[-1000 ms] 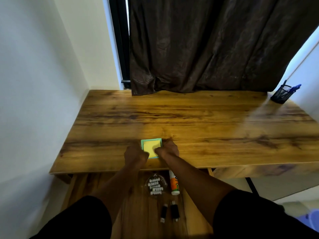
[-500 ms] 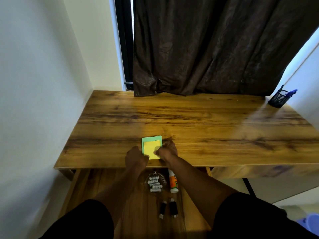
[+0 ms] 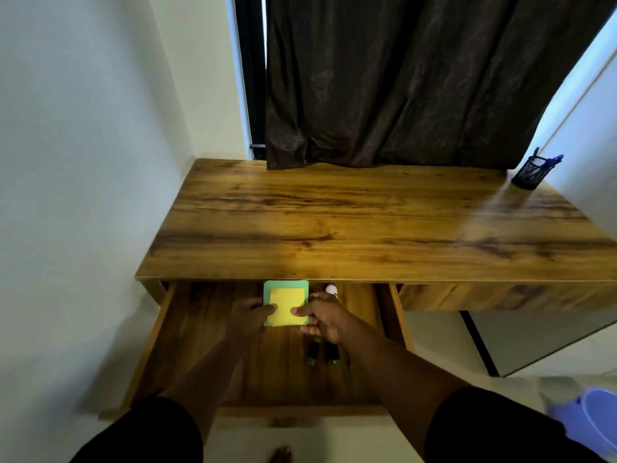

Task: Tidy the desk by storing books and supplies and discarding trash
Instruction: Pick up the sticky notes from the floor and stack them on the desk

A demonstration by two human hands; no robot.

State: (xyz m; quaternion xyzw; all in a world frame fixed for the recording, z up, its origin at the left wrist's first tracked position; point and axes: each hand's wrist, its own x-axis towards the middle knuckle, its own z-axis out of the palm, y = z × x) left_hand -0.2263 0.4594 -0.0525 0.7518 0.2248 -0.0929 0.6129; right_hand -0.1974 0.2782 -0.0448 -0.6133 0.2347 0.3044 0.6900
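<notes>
No writing can be read on anything in view. The dark curtain [image 3: 417, 78] hangs behind the wooden surface [image 3: 350, 225], whose far right corner carries a black mesh pen holder [image 3: 530, 173] with a blue pen in it. Below the near edge, the open drawer [image 3: 200, 345] stands pulled out toward the person. A purple bin [image 3: 591, 419] sits on the floor at the near right. Over the drawer, the sticky note pad [image 3: 286, 305], yellow sheets on a green one, is held from both sides: the left hand [image 3: 248, 315] pinches its left edge with thumb on top, the right hand [image 3: 322, 317] pinches its right edge. Two black markers [image 3: 322, 354] lie in the drawer under the right wrist, partly hidden. A white-tipped object [image 3: 331, 289] peeks out beyond the right hand.
</notes>
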